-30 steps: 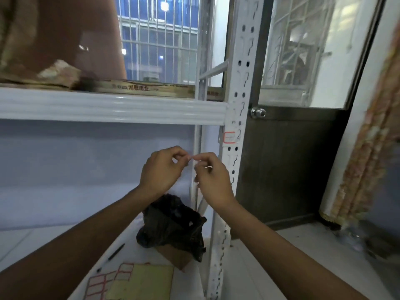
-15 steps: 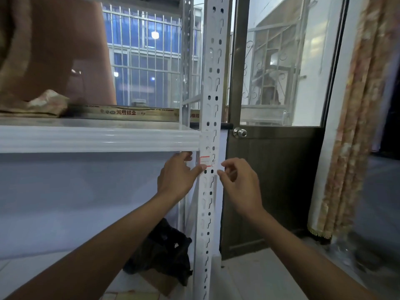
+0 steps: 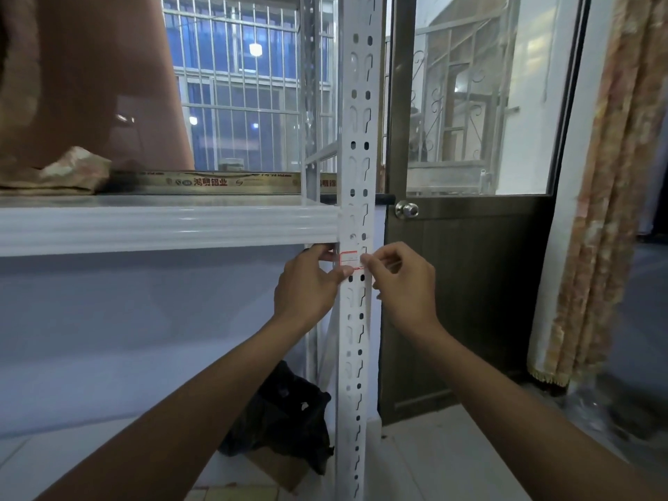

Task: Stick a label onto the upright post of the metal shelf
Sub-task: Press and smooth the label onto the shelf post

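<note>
A white perforated upright post (image 3: 358, 139) of the metal shelf runs top to bottom through the middle of the head view. A small white label with a red border (image 3: 350, 259) lies on the post just below the white shelf beam (image 3: 166, 229). My left hand (image 3: 307, 287) is on the post's left side, its thumb on the label's lower left edge. My right hand (image 3: 401, 280) is at the post's right side, fingertips pinched at the label's right edge.
A black plastic bag (image 3: 289, 417) on a cardboard piece lies low behind the post. A dark door with a round knob (image 3: 406, 210) stands right of the post. A patterned curtain (image 3: 611, 182) hangs at far right. Cloth (image 3: 61, 171) lies on the shelf.
Both hands rose from below the label up to the post. They now touch the label on both sides. The camera tilted up and moved closer.
</note>
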